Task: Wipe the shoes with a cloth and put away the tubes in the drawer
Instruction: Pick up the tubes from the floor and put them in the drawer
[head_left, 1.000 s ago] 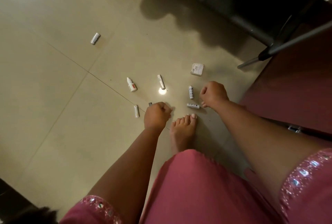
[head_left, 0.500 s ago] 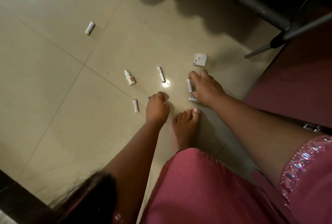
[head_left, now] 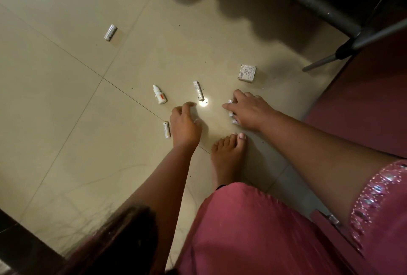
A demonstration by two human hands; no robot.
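Note:
Small white tubes lie scattered on the beige tiled floor (head_left: 66, 120). My right hand (head_left: 250, 109) reaches down over two of them: thumb and forefinger close round one tube (head_left: 230, 107), and a second tube (head_left: 235, 121) peeks out under the palm. My left hand (head_left: 185, 126) hovers low with its fingers curled downward, and its palm is hidden. One tube (head_left: 166, 129) lies just left of that hand. Another tube (head_left: 198, 93) and a white dropper bottle (head_left: 160, 97) lie just beyond it. A further tube (head_left: 110, 32) lies far off to the left. No shoes, cloth or drawer are in view.
A small white carton (head_left: 247, 73) sits beyond my right hand. My bare foot (head_left: 229, 153) stands between my arms. Dark furniture with a metal leg (head_left: 321, 62) fills the top right, and a maroon surface (head_left: 363, 103) runs along the right.
My right hand has opened from a fist and come down onto the two tubes by my foot. My left hand has shifted slightly forward with its fingers loosening. The view has tilted.

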